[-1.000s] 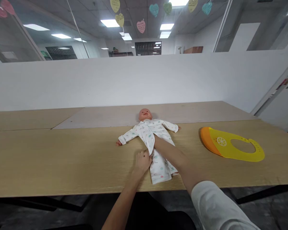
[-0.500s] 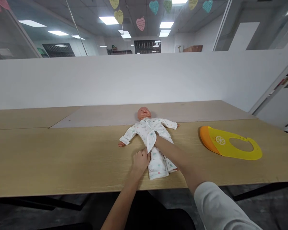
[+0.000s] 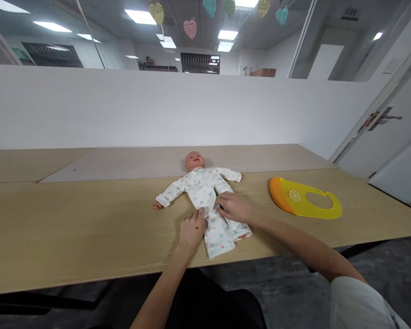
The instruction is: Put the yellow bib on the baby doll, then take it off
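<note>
A baby doll [image 3: 202,192] lies on its back on the wooden table [image 3: 89,228], wearing a white romper [image 3: 214,233] with small coloured prints. Its head points away from me and its arms are spread. My left hand [image 3: 192,230] grips the romper's front edge at the doll's middle. My right hand [image 3: 233,208] lies on the romper's front, and its fingers seem to hold the opposite edge. The hands nearly meet there, and they hide part of the front opening.
A yellow and orange silicone bib [image 3: 301,198] with a lemon-slice print lies to the right of the doll. Behind the table stands a low white partition [image 3: 157,114]. Paper hearts hang from the ceiling, and a white door [image 3: 387,137] is at the right.
My right hand has come out from under the romper's front flap and now rests on top of it. The flap lies flatter over the doll, and the view has turned slightly.
</note>
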A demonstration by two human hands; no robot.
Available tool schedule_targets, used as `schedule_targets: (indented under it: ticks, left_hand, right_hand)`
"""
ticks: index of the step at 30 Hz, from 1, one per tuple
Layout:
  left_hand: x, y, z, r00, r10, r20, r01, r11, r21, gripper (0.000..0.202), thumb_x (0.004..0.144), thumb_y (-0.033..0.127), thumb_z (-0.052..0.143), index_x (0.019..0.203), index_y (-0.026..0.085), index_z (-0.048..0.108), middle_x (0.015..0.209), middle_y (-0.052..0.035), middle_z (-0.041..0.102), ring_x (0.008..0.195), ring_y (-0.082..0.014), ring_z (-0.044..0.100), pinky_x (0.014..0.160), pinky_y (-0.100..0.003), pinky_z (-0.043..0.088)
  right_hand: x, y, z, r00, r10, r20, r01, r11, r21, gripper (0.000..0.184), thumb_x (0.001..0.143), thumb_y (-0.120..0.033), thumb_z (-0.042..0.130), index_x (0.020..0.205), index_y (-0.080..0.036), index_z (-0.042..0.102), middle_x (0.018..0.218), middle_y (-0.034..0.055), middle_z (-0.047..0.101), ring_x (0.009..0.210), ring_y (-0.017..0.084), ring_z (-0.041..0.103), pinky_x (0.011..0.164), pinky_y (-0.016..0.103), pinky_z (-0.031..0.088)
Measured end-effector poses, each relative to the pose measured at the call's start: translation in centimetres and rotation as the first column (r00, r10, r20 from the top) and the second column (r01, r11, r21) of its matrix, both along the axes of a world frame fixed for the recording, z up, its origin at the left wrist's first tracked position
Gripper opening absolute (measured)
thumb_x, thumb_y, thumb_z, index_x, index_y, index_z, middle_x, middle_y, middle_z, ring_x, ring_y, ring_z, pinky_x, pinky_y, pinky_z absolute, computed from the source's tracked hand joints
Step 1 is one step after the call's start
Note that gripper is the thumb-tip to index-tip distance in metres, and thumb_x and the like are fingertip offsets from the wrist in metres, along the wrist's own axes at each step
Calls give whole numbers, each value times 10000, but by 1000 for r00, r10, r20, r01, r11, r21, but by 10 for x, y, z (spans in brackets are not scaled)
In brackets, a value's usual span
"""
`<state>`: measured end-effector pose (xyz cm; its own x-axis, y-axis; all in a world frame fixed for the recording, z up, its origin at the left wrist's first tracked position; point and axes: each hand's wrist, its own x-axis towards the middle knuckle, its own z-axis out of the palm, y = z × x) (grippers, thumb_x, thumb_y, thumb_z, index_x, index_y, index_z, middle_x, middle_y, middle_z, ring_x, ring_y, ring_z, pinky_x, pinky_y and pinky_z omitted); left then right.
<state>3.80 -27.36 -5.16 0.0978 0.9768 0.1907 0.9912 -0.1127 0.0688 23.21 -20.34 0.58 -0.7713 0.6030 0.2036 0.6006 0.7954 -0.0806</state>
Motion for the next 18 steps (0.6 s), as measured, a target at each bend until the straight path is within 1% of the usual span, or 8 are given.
schedule_targets:
  ticks: [1,3,5,8,10,12,15,18]
  left_hand:
    - [2,0,0,999,-38,-14,38,999,-19,373,969,167,380,1284,172,578,996,-119,708,884,-280,700,658,-333,469]
    - [2,-1,1,995,-95,-25,94,994,-49,396,960,141,368,1289,189,584,1071,-118,706,884,-277,699,654,-341,468]
    - [-1,-2,-1,993,-118,3,118,991,-68,402,959,143,370,1289,203,591,1122,-109,704,883,-273,700,657,-344,466]
    - [-9,-5,-3,993,-64,98,70,996,-63,357,966,204,407,1264,202,604,1075,-88,724,886,-270,699,692,-343,469]
    - [-13,-6,-4,985,1,171,3,1000,-27,323,959,235,434,1222,192,615,1022,-79,732,860,-263,697,715,-339,473]
    - [-13,-3,-2,969,20,246,-34,998,54,300,941,239,454,1185,183,618,1003,-81,723,849,-253,686,737,-337,479]
    - [-5,11,3,933,-97,346,13,971,238,292,912,227,470,1154,178,626,1048,-102,680,934,-253,654,809,-351,499]
    - [10,27,6,899,-249,361,101,919,382,322,877,229,518,1172,180,640,1166,-134,617,1083,-282,586,941,-404,488]
  right_hand:
    - [11,-2,2,992,-124,-22,124,992,15,283,970,-307,479,1119,-127,640,1129,109,613,1105,212,562,987,356,478]
    - [27,1,2,945,-326,-40,327,944,48,354,928,-342,548,1185,-104,597,1216,145,572,1155,258,534,994,392,473]
    - [31,9,-3,915,-402,-30,403,914,47,479,906,-373,577,1301,-107,532,1307,167,521,1209,280,506,1010,408,467]
    - [24,21,-13,903,-431,4,431,902,14,557,920,-428,550,1398,-158,460,1360,157,497,1188,283,531,958,403,496]
    - [17,27,-17,892,-451,37,451,893,4,521,941,-430,516,1398,-186,463,1372,148,494,1115,274,574,897,389,515]
    - [12,29,-17,882,-468,52,468,884,18,433,979,-357,446,1377,-193,491,1380,146,491,1054,242,600,872,359,513]
    - [11,30,-14,878,-478,42,477,878,35,399,985,-173,348,1335,-178,540,1382,138,496,1070,209,594,871,305,494]
    - [19,29,-13,924,-384,2,383,922,51,400,949,-75,355,1262,-144,596,1337,124,530,1169,213,541,908,286,473]
